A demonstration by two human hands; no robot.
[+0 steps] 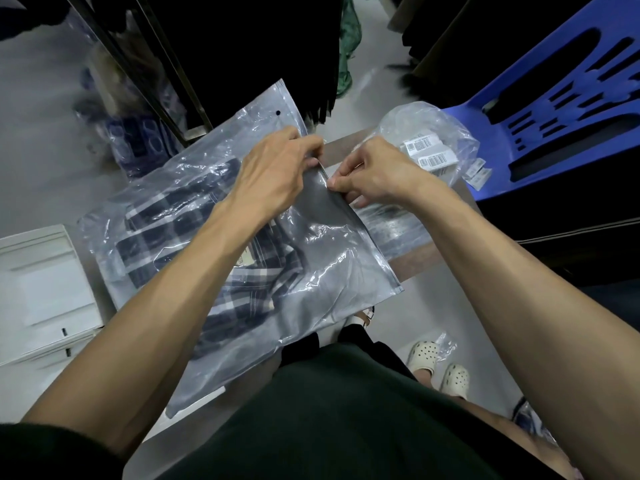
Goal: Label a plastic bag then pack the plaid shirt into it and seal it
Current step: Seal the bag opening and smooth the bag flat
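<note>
A clear plastic bag (332, 268) lies tilted across a small table in front of me. Inside it sits the folded plaid shirt (162, 233), dark blue and white. My left hand (277, 171) pinches the bag's right-hand zip edge near its far end. My right hand (374, 174) pinches the same edge just below it, thumb and forefinger pressed together on the strip. The rest of that edge runs down to the bag's near right corner. Any label on the bag is hidden from me.
A crumpled clear bag of barcode labels (433, 154) lies at the table's far right. A blue plastic chair (561, 109) stands at the right. White boxes (41, 289) sit at the left. Bagged garments (138, 133) lean at the far left. Feet in white clogs (440, 365) stand below.
</note>
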